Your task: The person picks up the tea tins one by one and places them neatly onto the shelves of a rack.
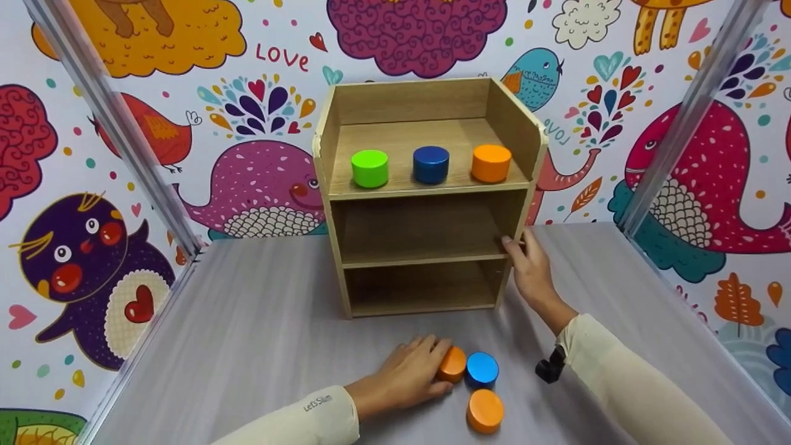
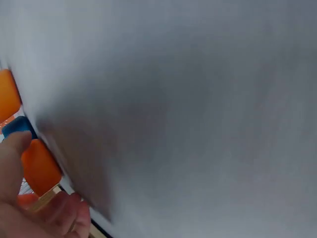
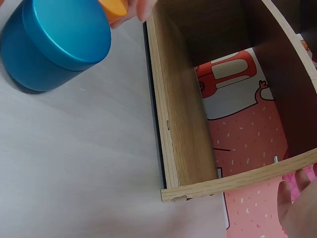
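L hand (image 1: 411, 374) is low over the table (image 1: 266, 309), fingers and thumb apart on either side of the near orange cyl (image 1: 454, 363); can't tell if it actually grips. That cyl stands on the table in front of the shelf unit (image 1: 426, 261), w/ the blue cyl (image 1: 482, 369) just to its R and the front orange cyl (image 1: 485, 411) closest to the person, below the blue one. R hand (image 1: 532, 272) is at the unit's R side panel, about middle-shelf height, thumb by the panel's front edge, fingers apart along the outer side, not curled round anything visible. R wrist view has the blue cyl large, a seam round it nr the top, w/ L fingertips beyond it by another orange cyl. L wrist view is mostly tabletop, cyls at the L edge. Unit's top shelf holds a row, L to R: green cyl (image 1: 369, 169), dark blue cyl (image 1: 431, 165), top orange cyl (image 1: 491, 164), spaced apart. Cartoon-print walls (image 1: 266, 185) stand behind and at both sides; pale sleeves (image 1: 642, 377) cover both forearms
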A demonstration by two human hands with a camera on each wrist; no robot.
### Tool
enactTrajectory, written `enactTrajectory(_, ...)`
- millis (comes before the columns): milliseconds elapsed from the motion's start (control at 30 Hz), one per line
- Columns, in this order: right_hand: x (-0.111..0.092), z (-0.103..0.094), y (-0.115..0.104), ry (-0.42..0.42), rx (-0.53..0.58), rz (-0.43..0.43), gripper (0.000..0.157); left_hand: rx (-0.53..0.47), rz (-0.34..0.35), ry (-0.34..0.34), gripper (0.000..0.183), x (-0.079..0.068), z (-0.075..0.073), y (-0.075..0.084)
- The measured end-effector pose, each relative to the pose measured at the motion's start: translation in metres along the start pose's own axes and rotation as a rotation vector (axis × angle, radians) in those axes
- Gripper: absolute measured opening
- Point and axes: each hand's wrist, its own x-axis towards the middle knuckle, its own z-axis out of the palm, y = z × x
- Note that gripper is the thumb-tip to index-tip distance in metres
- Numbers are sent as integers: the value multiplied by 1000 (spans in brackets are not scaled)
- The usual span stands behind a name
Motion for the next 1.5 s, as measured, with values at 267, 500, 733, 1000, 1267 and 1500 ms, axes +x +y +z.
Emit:
enactTrajectory(267,1,1,-3,11,-18,-6,48,20,5,50,67,0,5,-1)
enactTrajectory(500,-2,2,-2,4,17,-11,50,-19,-5,61,61,-1,6,-2)
enactTrajectory(733,-1,2,1,11,9,-7,49,-62,-13,53,61,-4,8,-6)
enactTrajectory(1000,0,1,-1,16,22,11,48,-102,-59,49,59,-10,2,-10)
enactTrajectory(1267,0,1,1,25,-19,12,47,-139,-78,99,57,-15,-8,-15)
enactTrajectory(1500,-2,1,-2,21,-5,3,50,-178,-86,191,60,-16,-25,-21)
